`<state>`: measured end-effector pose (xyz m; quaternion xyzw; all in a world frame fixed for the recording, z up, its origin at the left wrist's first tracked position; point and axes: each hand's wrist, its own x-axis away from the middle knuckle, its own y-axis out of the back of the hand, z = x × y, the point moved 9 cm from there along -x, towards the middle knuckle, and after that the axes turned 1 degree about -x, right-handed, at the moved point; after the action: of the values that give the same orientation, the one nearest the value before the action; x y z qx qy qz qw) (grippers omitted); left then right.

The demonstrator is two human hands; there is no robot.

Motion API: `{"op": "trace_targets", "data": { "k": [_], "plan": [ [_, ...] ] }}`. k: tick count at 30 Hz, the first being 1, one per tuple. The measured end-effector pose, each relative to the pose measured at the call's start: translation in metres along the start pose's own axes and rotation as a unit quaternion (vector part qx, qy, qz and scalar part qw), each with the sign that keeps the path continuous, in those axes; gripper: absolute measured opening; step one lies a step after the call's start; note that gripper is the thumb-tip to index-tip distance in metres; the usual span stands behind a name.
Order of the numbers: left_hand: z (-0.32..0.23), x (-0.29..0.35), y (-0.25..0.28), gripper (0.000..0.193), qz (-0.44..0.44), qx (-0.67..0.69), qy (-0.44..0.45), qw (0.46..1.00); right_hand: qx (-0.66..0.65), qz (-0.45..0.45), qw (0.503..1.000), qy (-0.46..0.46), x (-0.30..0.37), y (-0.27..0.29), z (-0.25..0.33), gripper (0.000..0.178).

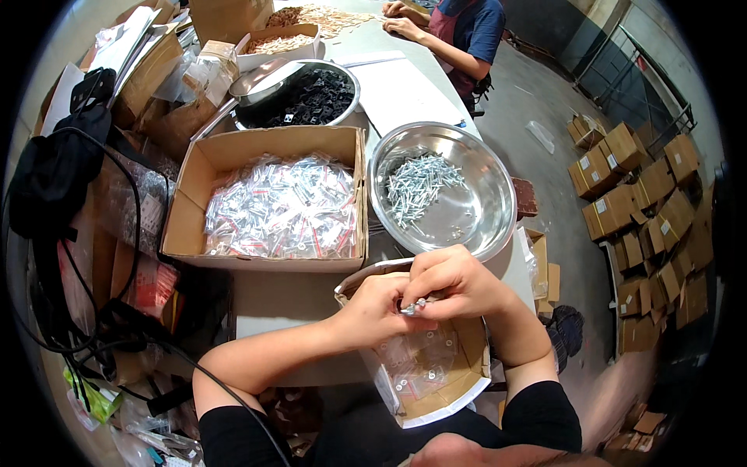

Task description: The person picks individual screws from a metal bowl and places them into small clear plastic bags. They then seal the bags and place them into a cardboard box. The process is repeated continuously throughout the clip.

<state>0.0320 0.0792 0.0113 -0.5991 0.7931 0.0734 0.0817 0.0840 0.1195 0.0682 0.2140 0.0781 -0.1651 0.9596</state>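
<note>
Head view: on the pale table (pixel 272 300), a cardboard carton (pixel 187 202) full of clear packets (pixel 284 206) stands beyond the left forearm, and a steel bowl (pixel 482 187) of screws (pixel 420 187) sits just beyond the right hand (pixel 455 282). Farther off are a pan of black parts (pixel 315 97), white sheets (pixel 405 93) and a co-worker (pixel 471 39) at the far end. A black cable (pixel 210 372) crosses the left upper arm; brown boxes (pixel 611 214) are stacked on the right.

Small silvery metal pieces (pixel 414 307) lie between the two hands, at the fingertips. The left hand (pixel 369 311) is curled around them, while the right pinches at them with thumb and fingers. Both hands are above an open box (pixel 468 377) holding clear bags (pixel 424 366) with white round pieces.

White labels (pixel 601 205) show on the stacked boxes, too small to read; the packets bear red lines.
</note>
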Motion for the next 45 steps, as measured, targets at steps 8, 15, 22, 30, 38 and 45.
{"op": "trace_targets", "data": {
  "k": [8,15,22,30,38,45],
  "plan": [
    [0.002,0.002,0.001,0.029,0.025,0.014,0.036,0.999,0.031,0.015,0.999,0.019,0.000,0.002,0.006,0.020],
    [0.004,0.003,-0.003,0.034,0.066,0.069,0.046,0.994,0.042,0.017,0.998,0.053,0.004,0.004,0.016,0.018],
    [-0.001,0.002,-0.006,0.041,0.092,0.021,-0.042,0.995,0.084,0.014,0.994,0.073,0.002,-0.001,0.027,0.013],
    [-0.014,0.011,0.024,0.025,-0.182,0.067,-0.072,0.978,0.159,-0.108,0.977,0.089,0.009,0.028,0.027,0.015],
    [-0.053,0.013,0.033,0.004,-0.182,-0.191,-0.150,0.953,0.153,-0.089,0.983,0.042,0.005,0.018,0.019,0.013],
    [-0.076,0.014,0.033,0.006,-0.147,-0.259,-0.213,0.930,0.120,-0.040,0.989,0.081,0.004,0.013,0.027,0.012]
  ]
}}
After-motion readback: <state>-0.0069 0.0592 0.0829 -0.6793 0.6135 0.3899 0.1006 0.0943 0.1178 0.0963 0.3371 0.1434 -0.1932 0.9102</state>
